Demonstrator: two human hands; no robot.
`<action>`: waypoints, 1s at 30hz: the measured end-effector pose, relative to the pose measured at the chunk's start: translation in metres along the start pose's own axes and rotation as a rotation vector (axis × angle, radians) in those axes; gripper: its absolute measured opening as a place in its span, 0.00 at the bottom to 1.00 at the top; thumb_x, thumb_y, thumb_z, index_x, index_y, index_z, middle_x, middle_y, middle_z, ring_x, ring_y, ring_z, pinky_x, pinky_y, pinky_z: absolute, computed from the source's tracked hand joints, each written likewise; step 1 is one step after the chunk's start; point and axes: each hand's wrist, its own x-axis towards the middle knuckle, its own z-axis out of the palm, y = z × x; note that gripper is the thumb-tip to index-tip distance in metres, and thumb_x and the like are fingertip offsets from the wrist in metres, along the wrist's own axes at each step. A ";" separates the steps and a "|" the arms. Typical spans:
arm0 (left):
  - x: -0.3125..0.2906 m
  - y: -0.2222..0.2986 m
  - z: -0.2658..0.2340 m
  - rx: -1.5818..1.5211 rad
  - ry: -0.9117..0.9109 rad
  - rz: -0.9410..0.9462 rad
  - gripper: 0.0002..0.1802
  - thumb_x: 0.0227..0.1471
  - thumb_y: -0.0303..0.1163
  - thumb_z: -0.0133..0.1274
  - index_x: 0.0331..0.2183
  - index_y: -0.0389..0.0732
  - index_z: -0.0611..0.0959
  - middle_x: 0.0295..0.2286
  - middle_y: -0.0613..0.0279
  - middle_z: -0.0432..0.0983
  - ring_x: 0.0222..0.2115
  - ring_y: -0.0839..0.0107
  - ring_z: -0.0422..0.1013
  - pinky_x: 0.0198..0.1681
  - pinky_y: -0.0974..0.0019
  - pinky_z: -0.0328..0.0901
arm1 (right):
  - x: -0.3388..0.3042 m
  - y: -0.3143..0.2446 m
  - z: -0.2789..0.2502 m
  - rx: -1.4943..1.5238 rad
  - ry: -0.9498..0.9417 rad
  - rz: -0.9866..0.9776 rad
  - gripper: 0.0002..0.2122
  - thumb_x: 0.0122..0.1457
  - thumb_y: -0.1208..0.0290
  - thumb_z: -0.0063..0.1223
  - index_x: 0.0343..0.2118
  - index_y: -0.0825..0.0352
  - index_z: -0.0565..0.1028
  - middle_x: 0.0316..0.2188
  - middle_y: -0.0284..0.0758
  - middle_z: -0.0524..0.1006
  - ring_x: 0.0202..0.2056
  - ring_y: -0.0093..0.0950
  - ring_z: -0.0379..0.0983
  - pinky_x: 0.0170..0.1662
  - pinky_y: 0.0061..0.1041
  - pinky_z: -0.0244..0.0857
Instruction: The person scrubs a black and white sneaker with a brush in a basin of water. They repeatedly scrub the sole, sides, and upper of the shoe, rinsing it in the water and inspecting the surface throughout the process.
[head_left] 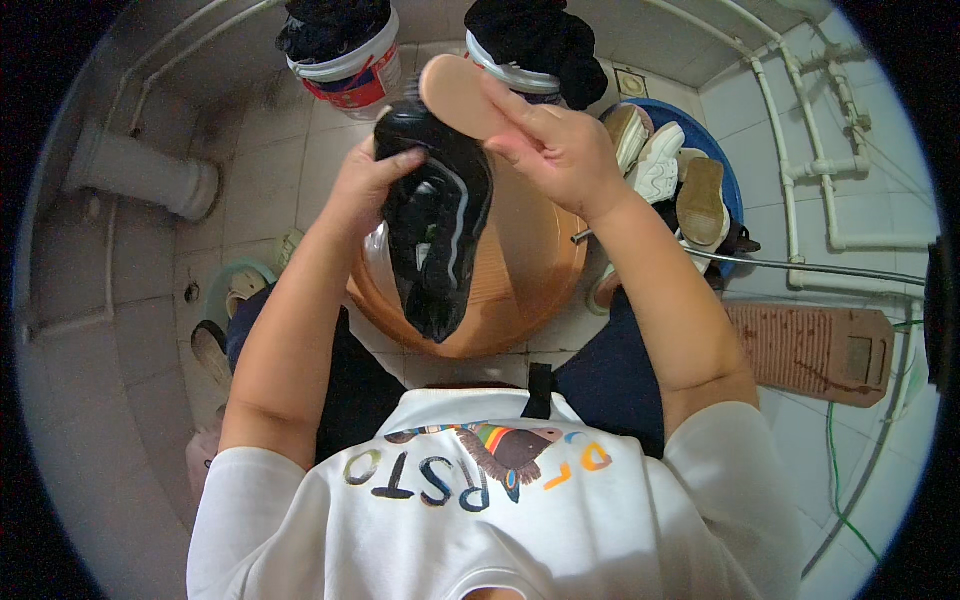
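Observation:
My left hand (372, 172) grips a black, wet-looking shoe (430, 250) by its far left side, thumb over the top. The shoe hangs tilted over an orange-brown basin (545, 245), with a light wavy stripe along its side. In my right hand (555, 145) is a scrub brush with a smooth beige back (465, 98), its fingers wrapped round the near end. The brush's far end is at the shoe's far end. Dark bristles show a little at the brush's left edge, and the rest of its underside is hidden.
Two buckets stuffed with black cloth, a left one (345, 75) and a right one (515, 78), stand at the back. A blue tub (733, 185) of shoes is at right, near a washboard (815, 350). A metal tube (800, 267) crosses from the right. Pipes line the walls.

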 end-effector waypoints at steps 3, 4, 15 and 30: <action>-0.007 -0.003 0.010 0.012 0.050 -0.002 0.19 0.41 0.26 0.56 0.39 0.37 0.74 0.33 0.62 0.74 0.33 0.71 0.71 0.39 0.66 0.65 | 0.001 0.006 0.010 -0.029 0.086 -0.065 0.24 0.50 0.54 0.51 0.52 0.42 0.63 0.21 0.36 0.75 0.22 0.35 0.72 0.23 0.29 0.66; -0.008 -0.003 0.011 0.028 0.080 -0.003 0.19 0.41 0.26 0.56 0.39 0.37 0.74 0.32 0.61 0.75 0.33 0.71 0.71 0.39 0.66 0.65 | -0.003 0.012 0.011 -0.029 0.076 -0.053 0.24 0.50 0.54 0.52 0.52 0.42 0.63 0.21 0.36 0.75 0.22 0.35 0.72 0.23 0.29 0.66; -0.001 -0.027 0.021 0.465 -0.167 -0.020 0.22 0.37 0.27 0.61 0.39 0.38 0.76 0.34 0.63 0.74 0.34 0.73 0.70 0.41 0.70 0.64 | 0.006 -0.006 0.019 0.056 -0.034 0.202 0.22 0.54 0.60 0.51 0.53 0.54 0.64 0.36 0.37 0.76 0.35 0.25 0.74 0.37 0.22 0.66; 0.003 0.007 0.013 -0.366 -0.201 0.038 0.19 0.41 0.28 0.56 0.39 0.38 0.74 0.35 0.59 0.74 0.36 0.68 0.71 0.43 0.63 0.64 | -0.005 0.009 0.023 1.043 -0.041 0.863 0.29 0.52 0.49 0.50 0.47 0.69 0.64 0.18 0.23 0.64 0.17 0.13 0.58 0.17 0.14 0.50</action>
